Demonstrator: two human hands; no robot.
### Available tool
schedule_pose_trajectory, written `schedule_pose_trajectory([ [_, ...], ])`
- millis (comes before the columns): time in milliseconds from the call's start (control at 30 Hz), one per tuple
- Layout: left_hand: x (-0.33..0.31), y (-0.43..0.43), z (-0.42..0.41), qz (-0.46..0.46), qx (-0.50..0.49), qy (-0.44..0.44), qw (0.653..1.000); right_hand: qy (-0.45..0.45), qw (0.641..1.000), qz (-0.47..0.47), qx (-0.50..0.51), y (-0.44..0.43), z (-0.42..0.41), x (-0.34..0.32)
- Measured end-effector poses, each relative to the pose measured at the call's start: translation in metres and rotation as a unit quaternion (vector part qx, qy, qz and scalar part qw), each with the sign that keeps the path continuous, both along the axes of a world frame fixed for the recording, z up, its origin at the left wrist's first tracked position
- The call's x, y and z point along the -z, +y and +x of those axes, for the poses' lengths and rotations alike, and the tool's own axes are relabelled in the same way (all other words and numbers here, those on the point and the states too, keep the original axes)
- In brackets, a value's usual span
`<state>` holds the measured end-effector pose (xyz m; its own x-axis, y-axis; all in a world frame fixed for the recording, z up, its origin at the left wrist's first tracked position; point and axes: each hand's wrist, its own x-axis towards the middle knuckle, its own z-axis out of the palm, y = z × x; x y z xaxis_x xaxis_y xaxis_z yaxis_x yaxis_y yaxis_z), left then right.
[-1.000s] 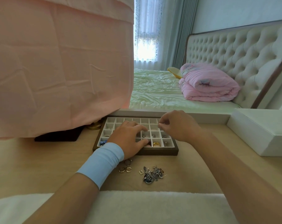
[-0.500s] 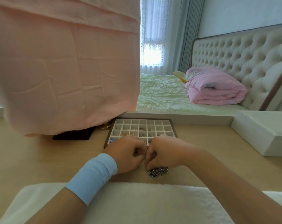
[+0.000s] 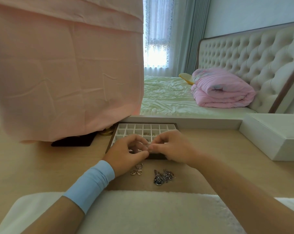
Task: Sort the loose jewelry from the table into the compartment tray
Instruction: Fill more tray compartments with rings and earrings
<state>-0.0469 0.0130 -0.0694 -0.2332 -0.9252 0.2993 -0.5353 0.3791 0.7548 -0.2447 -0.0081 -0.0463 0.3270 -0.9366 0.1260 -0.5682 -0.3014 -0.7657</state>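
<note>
Our left hand (image 3: 126,153) and right hand (image 3: 172,147) meet fingertip to fingertip over the compartment tray's (image 3: 147,128) near edge, hiding its front rows; whether either grip pinches anything, we cannot tell. Three rings (image 3: 137,169) and a tangled chain pile (image 3: 163,176) lie on the table (image 3: 41,166) at lower centre, open room around them.

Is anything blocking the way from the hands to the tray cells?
Nothing visible. Both hands, left and right, meet fingertip to fingertip over the tray's near edge; the open cells lie just beyond. What they pinch is too small to tell.

Shiny metal rings (image 3: 138,169) and chains (image 3: 163,176) lie on a matt, pale wood-look table (image 3: 33,166) beside soft, fuzzy white cloth (image 3: 143,211).
</note>
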Motion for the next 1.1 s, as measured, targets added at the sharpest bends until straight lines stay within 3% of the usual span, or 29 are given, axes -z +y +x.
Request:
schedule_pose_trajectory([
  [133,-0.002,-0.001,-0.005,-0.003,-0.035,0.072,0.997,-0.055,0.998,0.032,0.014,0.002,0.0,-0.002],
  [300,-0.008,-0.007,-0.012,0.0,-0.049,0.113,0.992,-0.068,0.998,0.001,0.01,-0.004,0.0,-0.005],
  [500,-0.028,-0.035,-0.021,0.009,-0.045,0.098,0.994,-0.006,0.995,-0.08,0.051,-0.028,-0.013,-0.024],
  [633,-0.04,-0.065,-0.029,0.014,-0.05,0.03,0.998,0.064,0.987,-0.121,0.085,-0.062,-0.031,-0.029],
  [867,-0.033,-0.101,-0.04,0.038,-0.041,-0.148,0.987,0.176,0.98,-0.074,0.061,-0.104,-0.043,-0.017],
  [1100,-0.005,-0.126,-0.05,0.014,-0.028,-0.209,0.978,0.294,0.953,-0.067,0.017,-0.12,-0.041,-0.006],
])
